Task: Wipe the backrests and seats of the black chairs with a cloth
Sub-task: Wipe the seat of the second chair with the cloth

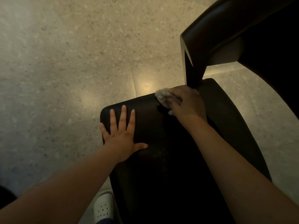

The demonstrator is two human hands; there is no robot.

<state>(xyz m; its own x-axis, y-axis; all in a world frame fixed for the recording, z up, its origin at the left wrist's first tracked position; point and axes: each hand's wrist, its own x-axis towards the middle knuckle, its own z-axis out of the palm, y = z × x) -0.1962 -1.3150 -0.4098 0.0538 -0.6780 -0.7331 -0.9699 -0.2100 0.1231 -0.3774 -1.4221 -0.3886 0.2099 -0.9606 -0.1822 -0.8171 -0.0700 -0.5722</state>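
A black chair seat (161, 167) fills the lower middle of the head view. My left hand (123, 135) lies flat on its left front part, fingers straight and spread. My right hand (186, 104) grips a crumpled grey cloth (163, 96) and presses it on the far edge of the seat. The cloth sticks out to the left of the fingers. A second black chair (234, 38) stands at the upper right, and its leg comes down just beside my right hand.
Beige speckled floor tiles (64, 62) surround the chairs on the left and top. My white perforated shoe (103, 209) shows at the bottom, left of the seat. A dark shape (6, 194) sits at the lower left edge.
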